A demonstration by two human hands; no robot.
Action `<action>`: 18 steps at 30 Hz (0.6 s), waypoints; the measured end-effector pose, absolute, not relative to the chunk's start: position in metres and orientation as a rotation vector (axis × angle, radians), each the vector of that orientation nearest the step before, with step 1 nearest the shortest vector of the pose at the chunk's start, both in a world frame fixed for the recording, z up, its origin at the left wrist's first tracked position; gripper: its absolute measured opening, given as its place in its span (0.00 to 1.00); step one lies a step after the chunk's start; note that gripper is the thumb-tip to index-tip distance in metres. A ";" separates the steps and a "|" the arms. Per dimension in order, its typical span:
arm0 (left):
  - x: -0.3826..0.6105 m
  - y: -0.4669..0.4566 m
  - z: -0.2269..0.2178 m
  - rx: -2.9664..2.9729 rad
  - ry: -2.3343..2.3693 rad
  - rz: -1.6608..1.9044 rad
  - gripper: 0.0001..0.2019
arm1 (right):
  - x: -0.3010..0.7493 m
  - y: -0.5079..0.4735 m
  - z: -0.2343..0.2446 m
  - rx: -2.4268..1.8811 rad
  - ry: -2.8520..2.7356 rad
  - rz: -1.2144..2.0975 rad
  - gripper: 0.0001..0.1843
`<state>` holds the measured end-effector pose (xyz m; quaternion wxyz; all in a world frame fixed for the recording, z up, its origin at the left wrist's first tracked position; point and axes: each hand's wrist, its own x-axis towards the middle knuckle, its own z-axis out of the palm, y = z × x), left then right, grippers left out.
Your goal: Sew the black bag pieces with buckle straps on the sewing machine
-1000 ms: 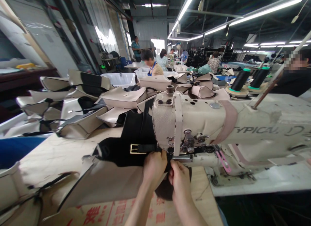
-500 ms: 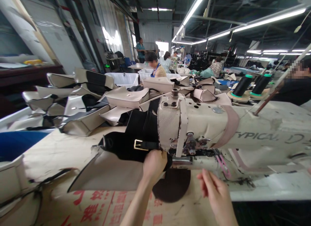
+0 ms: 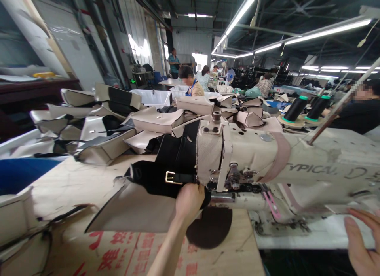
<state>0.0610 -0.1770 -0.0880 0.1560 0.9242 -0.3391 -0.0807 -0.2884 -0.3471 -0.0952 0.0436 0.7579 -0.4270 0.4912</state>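
Note:
My left hand (image 3: 190, 201) is closed on the edge of a beige-and-black handbag (image 3: 133, 207), right at the needle end of the sewing machine (image 3: 252, 151). Just above my knuckles lies a black strap with a gold buckle (image 3: 170, 177). Part of the bag runs behind the machine head, so that side is hidden. A dark brown rounded flap (image 3: 211, 227) hangs below my wrist; I cannot tell whether it joins the bag. At the right edge, my right hand (image 3: 363, 236) is open, thumb and fingers apart, beside the machine's base and partly cut off by the frame.
Several beige bags (image 3: 157, 120) are heaped behind the machine. More bag pieces (image 3: 18, 228) lie at the near left, close to a blue bin (image 3: 26, 175). Two black thread cones (image 3: 295, 109) stand behind the machine arm. Co-workers (image 3: 194, 84) sit farther back.
My right hand has swung right, from in front of the machine bed to the right edge, and its fingers have spread. My left hand keeps its hold on the bag.

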 end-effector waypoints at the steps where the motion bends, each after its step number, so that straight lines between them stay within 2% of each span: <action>1: 0.061 -0.177 -0.089 2.648 -0.968 -0.234 0.19 | -0.293 -0.353 -0.097 2.357 -1.270 1.456 0.25; 7: 0.063 -0.179 -0.089 2.658 -0.963 -0.260 0.17 | -0.313 -0.375 -0.114 2.581 -0.971 1.137 0.25; 18: 0.064 -0.180 -0.085 2.624 -1.008 -0.263 0.16 | -0.310 -0.373 -0.127 2.520 -0.957 1.111 0.26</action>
